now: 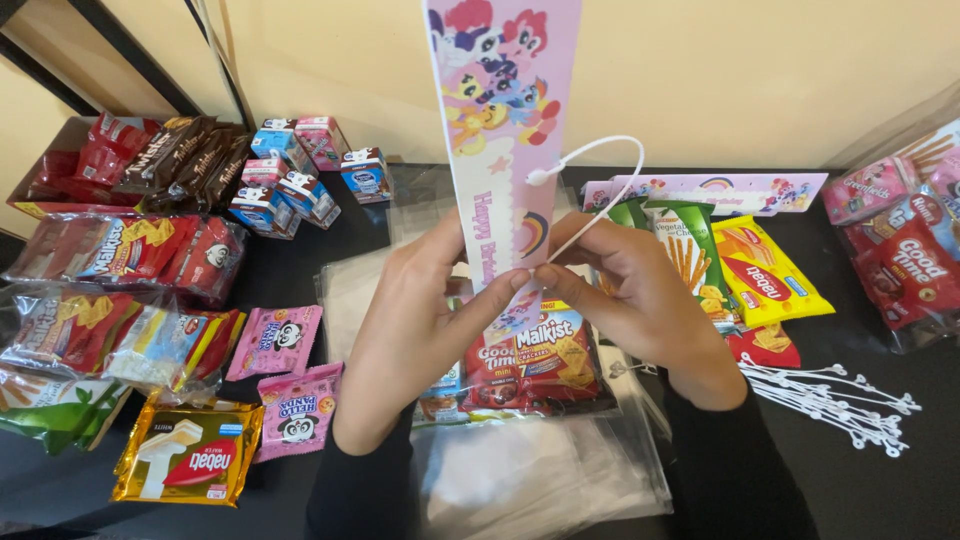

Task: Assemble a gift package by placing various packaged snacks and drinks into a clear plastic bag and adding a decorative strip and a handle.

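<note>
Above the filled snack bag (530, 365), mid-table, my left hand (420, 330) and right hand (630, 300) meet, fingertips clamped together on the pink card topper (500, 130) and the white loop tie (600, 190). Card: light, stiff, creasable; best held at its lower edge. Tie: thin, springy, likely slippery; pinch near the tail.

One view only — a camera on the person's head, looking steeply down and forward at a black table (880, 470) close below. The wall (700, 80) fills 12 o'clock, the person's own sleeves enter at 6 o'clock — snack packets spread toward 9 and 3 o'clock.
</note>
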